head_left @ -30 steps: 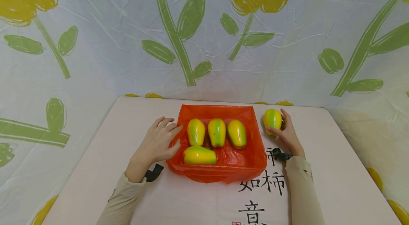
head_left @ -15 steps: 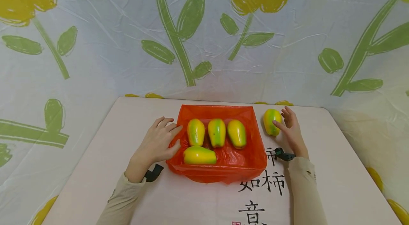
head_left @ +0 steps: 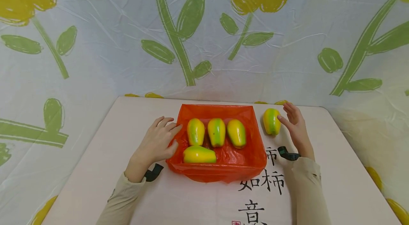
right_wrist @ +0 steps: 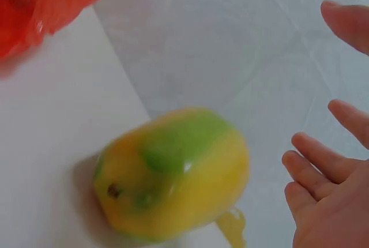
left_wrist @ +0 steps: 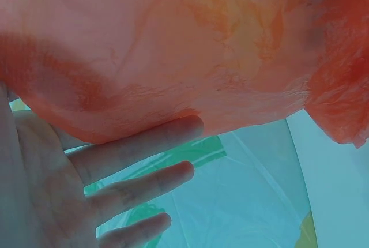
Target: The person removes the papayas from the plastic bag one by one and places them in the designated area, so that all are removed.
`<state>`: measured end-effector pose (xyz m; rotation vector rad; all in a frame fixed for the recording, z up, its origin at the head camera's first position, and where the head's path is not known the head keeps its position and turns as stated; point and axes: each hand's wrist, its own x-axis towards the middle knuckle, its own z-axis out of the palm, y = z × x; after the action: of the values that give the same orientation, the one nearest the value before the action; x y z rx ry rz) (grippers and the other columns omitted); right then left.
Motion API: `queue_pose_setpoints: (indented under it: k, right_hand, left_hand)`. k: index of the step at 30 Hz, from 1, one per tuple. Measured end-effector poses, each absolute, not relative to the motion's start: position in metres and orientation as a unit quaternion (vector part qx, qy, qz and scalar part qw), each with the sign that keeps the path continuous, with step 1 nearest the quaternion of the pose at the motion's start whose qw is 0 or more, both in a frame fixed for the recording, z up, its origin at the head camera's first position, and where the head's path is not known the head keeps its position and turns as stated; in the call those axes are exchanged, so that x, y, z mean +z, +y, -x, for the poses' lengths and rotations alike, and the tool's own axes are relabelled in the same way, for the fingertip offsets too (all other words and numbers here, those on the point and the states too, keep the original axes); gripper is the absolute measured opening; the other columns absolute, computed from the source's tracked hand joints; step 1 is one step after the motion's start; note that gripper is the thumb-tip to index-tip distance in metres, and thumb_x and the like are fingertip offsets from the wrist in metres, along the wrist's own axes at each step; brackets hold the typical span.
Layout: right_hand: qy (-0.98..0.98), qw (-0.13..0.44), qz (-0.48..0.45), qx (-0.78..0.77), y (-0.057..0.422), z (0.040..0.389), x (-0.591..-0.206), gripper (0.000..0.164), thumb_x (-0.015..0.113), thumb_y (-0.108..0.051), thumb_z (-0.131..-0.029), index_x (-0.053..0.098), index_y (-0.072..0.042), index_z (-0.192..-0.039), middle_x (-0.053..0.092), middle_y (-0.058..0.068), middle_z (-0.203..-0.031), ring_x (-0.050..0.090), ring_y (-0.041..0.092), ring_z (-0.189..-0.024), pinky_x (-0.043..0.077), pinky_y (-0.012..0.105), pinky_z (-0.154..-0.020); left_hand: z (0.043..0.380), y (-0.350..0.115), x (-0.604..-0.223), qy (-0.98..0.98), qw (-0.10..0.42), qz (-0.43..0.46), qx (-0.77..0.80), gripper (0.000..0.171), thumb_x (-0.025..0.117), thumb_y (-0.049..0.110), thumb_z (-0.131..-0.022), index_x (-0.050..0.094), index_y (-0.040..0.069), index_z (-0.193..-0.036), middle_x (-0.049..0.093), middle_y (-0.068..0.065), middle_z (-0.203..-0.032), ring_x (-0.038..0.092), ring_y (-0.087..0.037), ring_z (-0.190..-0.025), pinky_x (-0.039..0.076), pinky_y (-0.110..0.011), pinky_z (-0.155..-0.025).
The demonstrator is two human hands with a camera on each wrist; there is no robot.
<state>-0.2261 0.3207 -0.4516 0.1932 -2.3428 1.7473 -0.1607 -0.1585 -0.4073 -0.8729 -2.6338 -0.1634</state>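
A yellow-green papaya (head_left: 271, 122) lies on the table just right of a box covered in red plastic (head_left: 220, 172). My right hand (head_left: 298, 129) is at its right side with straight, spread fingers, and the right wrist view shows a gap between the hand (right_wrist: 337, 202) and the papaya (right_wrist: 179, 173). Inside the box, three papayas (head_left: 216, 132) stand side by side and another papaya (head_left: 199, 154) lies crosswise in front. My left hand (head_left: 156, 141) is at the box's left wall. Its extended fingers (left_wrist: 144, 144) seem to touch the red plastic (left_wrist: 173, 57).
The pale table (head_left: 335, 168) bears black brush characters (head_left: 273, 181), partly covered by the box. A white cloth printed with flowers (head_left: 271, 72) hangs behind the table's back edge. Dark wrist devices (head_left: 288, 154) are worn on both arms.
My right hand has let go of the papaya beside the box and drawn back to the right, its fingers spreading. That papaya stays in place. The left hand has hardly moved.
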Motion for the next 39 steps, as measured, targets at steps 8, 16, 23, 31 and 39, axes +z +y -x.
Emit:
queue_pose_setpoints:
  k: [8,16,23,31,39]
  right_hand:
    - [-0.768,0.131,-0.099,0.619,0.306,0.218,-0.422,0.057,0.058,-0.012,-0.099,0.036,-0.008,-0.151,0.035,0.016,-0.155,0.032,0.026,-0.143,0.020,0.025,-0.118]
    - [-0.751,0.146,-0.136,0.630,0.288,0.205,-0.393,0.050,0.058,-0.009,-0.098,0.044,-0.002,-0.145,0.045,0.012,-0.149,0.041,0.020,-0.136,0.031,0.020,-0.112]
    - [-0.764,0.135,-0.187,0.603,0.272,0.196,-0.368,0.044,0.057,-0.004,-0.098,0.048,0.001,-0.141,0.049,0.016,-0.143,0.045,0.021,-0.134,0.034,0.020,-0.110]
    - [-0.827,0.096,-0.230,0.504,0.255,0.194,-0.337,0.045,0.059,-0.008,-0.097,0.052,-0.008,-0.141,0.051,0.007,-0.144,0.044,0.017,-0.135,0.035,0.040,-0.113]
    - [-0.843,0.067,-0.289,0.450,0.234,0.202,-0.321,0.040,0.060,-0.007,-0.096,0.057,-0.009,-0.136,0.056,0.011,-0.138,0.045,0.018,-0.132,0.035,0.047,-0.112]
  left_hand:
    - [0.159,-0.158,-0.407,-0.934,0.177,0.306,-0.059,0.047,0.055,0.021,-0.080,0.070,0.004,-0.121,0.069,-0.011,-0.114,0.053,-0.035,-0.120,0.035,-0.055,-0.108]
    - [0.159,-0.159,-0.406,-0.934,0.177,0.305,-0.062,0.047,0.057,0.023,-0.080,0.070,0.005,-0.121,0.069,-0.011,-0.114,0.053,-0.035,-0.119,0.035,-0.055,-0.108]
    - [0.160,-0.158,-0.408,-0.931,0.182,0.310,-0.058,0.046,0.060,0.022,-0.080,0.071,0.005,-0.120,0.069,-0.011,-0.112,0.054,-0.034,-0.118,0.037,-0.054,-0.107]
    - [0.160,-0.158,-0.408,-0.929,0.188,0.313,-0.061,0.045,0.058,0.022,-0.080,0.071,0.005,-0.119,0.069,-0.010,-0.111,0.054,-0.034,-0.118,0.036,-0.053,-0.107]
    - [0.160,-0.157,-0.407,-0.929,0.184,0.314,-0.062,0.046,0.058,0.022,-0.080,0.071,0.005,-0.120,0.069,-0.010,-0.112,0.054,-0.034,-0.118,0.036,-0.053,-0.108]
